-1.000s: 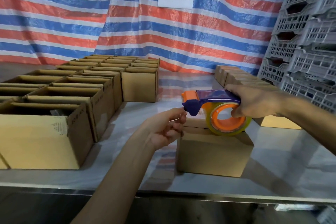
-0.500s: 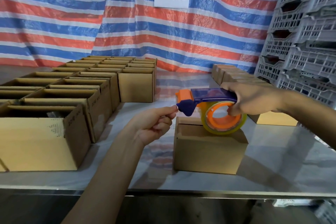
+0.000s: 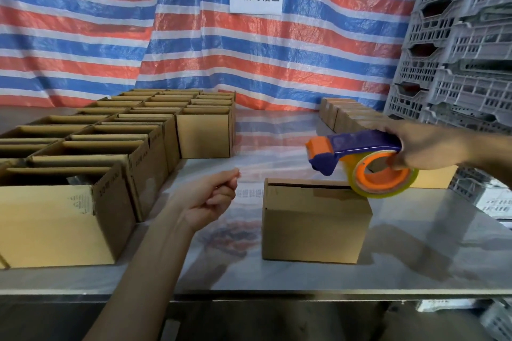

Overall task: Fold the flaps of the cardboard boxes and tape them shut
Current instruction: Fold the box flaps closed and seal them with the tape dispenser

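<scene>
A small cardboard box (image 3: pixel 315 219) stands on the table with its top flaps folded down and a dark seam along the top. My right hand (image 3: pixel 426 147) grips a blue and orange tape dispenser (image 3: pixel 357 147) with a roll of clear tape, held just above the box's far right corner. My left hand (image 3: pixel 219 194) is to the left of the box, thumb and forefinger pinching the end of the clear tape, which shows only as a faint sheen stretching toward the dispenser's nose.
Several open cardboard boxes (image 3: pixel 110 152) stand in rows on the left of the steel table (image 3: pixel 415 257). A row of closed boxes (image 3: pixel 346 116) sits at the back right, beside stacked grey plastic crates (image 3: pixel 457 63). A striped tarp hangs behind.
My left hand has drawn away from the dispenser's nose to the left, pulling the tape end out. The dispenser stays above the box in my right hand.
</scene>
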